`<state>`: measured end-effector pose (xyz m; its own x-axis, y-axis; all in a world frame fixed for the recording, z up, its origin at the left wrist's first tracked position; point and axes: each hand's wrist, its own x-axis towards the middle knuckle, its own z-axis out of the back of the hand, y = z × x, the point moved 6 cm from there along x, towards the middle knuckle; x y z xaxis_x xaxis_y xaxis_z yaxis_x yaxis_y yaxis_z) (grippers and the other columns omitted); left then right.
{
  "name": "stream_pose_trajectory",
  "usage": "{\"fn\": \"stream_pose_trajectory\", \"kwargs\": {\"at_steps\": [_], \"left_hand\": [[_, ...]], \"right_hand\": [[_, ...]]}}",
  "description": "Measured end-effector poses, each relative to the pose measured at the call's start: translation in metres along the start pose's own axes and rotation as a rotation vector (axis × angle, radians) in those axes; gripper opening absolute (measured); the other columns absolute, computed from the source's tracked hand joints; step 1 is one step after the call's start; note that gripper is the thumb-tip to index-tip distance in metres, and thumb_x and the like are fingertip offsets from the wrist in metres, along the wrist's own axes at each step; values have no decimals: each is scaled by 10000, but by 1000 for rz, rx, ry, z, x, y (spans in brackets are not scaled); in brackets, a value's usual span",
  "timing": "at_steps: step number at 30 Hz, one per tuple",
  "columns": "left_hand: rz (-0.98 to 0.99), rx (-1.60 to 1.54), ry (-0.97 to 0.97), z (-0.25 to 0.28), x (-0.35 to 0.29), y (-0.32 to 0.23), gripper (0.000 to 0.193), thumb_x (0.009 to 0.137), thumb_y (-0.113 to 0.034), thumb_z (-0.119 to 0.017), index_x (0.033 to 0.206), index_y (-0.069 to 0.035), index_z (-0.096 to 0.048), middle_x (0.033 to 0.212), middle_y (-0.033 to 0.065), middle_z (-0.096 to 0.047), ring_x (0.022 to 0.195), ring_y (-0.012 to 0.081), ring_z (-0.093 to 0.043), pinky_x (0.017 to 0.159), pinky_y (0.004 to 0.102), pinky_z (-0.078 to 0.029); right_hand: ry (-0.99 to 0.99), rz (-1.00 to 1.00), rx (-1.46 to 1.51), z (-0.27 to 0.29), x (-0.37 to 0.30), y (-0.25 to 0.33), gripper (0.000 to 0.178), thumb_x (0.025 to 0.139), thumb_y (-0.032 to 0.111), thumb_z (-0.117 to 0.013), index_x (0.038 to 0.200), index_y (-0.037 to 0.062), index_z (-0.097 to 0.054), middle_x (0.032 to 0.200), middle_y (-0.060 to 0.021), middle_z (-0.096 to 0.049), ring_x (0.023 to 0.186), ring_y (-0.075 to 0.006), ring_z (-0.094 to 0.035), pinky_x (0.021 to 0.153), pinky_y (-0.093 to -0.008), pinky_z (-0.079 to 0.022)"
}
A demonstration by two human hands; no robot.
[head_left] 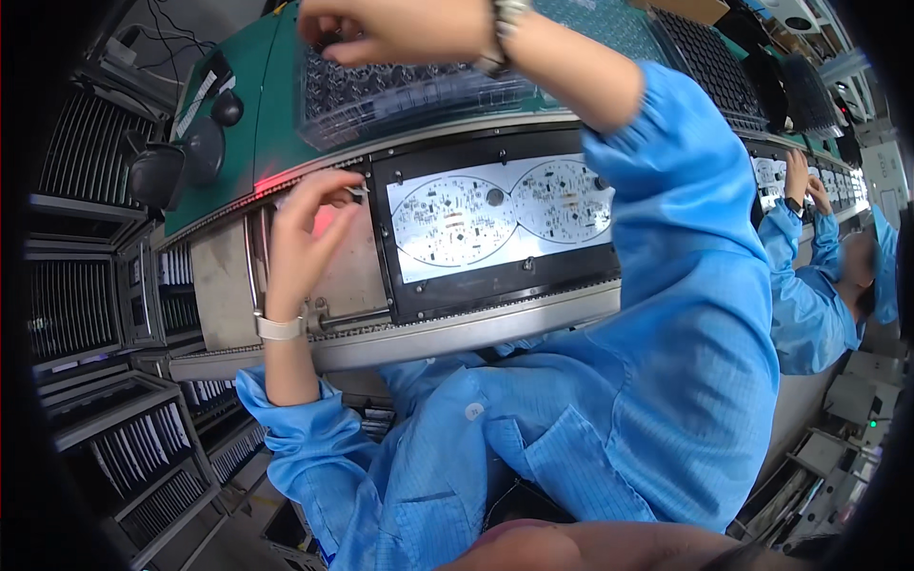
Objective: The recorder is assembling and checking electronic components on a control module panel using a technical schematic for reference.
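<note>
My left hand [314,233] is over the conveyor at the left edge of a black carrier frame [386,276]. Its thumb and forefinger come together near a small pale, shiny piece [356,190], too small to name. In the frame lies a white circuit board sheet [419,267] with two round boards [457,243] full of tiny components; a dark round part [494,197] sits on the left one. Farther off, my right hand [390,29] is above a clear plastic tray [333,128] of dark parts, fingers curled in; what they hold is hard to see. My right sleeve covers the sheet's right end.
A metal conveyor rail [457,328] runs along the near side. On the green mat [257,128] stand dark rounded objects [205,147] at left. Racks with boards [143,447] line the left. At right another person in blue [809,314] works along the same line.
</note>
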<state>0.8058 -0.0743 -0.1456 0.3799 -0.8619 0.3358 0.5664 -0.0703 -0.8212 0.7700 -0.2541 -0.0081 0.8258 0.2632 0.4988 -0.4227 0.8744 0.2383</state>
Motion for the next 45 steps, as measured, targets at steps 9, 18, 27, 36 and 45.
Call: {"fn": "stream_pose_trajectory", "kwargs": {"at_steps": [9,18,27,36,45], "left_hand": [[-100,426,184,-64,-35,19,263,748,-38,-723,997,-55,-638,964,74,-635,976,264,-553,876,380,-393],[-147,489,246,-70,-29,10,247,735,-44,-736,963,-73,-644,924,27,-641,945,225,-549,856,374,-360],[-195,616,348,-83,-24,6,250,737,-23,-709,975,-63,-641,966,29,-634,962,208,-546,889,388,-363],[-142,612,345,-77,-27,-2,373,747,-63,-725,1105,-54,-623,1051,69,-621,1013,256,-533,920,392,-352],[1,613,-14,-26,-69,-12,354,821,-72,-686,1169,-48,-623,1131,96,-615,1071,288,-524,941,407,-363]], "right_hand": [[120,-136,-56,-3,-159,65,279,782,64,-707,1041,49,-605,1009,-107,-599,919,-305,-610,777,-389,-509],[58,-425,72,-14,-217,59,260,784,30,-720,1027,39,-627,977,-105,-621,895,-292,-634,754,-366,-529],[138,-660,257,-56,-255,32,281,800,10,-698,1074,23,-635,1013,-118,-613,909,-274,-648,781,-345,-537],[118,-753,413,-68,-272,22,287,787,-5,-713,1067,17,-651,995,-108,-666,885,-235,-671,800,-307,-553],[179,-719,160,-71,-272,23,269,798,65,-728,1054,6,-669,939,-139,-670,818,-259,-668,744,-327,-545]]}}
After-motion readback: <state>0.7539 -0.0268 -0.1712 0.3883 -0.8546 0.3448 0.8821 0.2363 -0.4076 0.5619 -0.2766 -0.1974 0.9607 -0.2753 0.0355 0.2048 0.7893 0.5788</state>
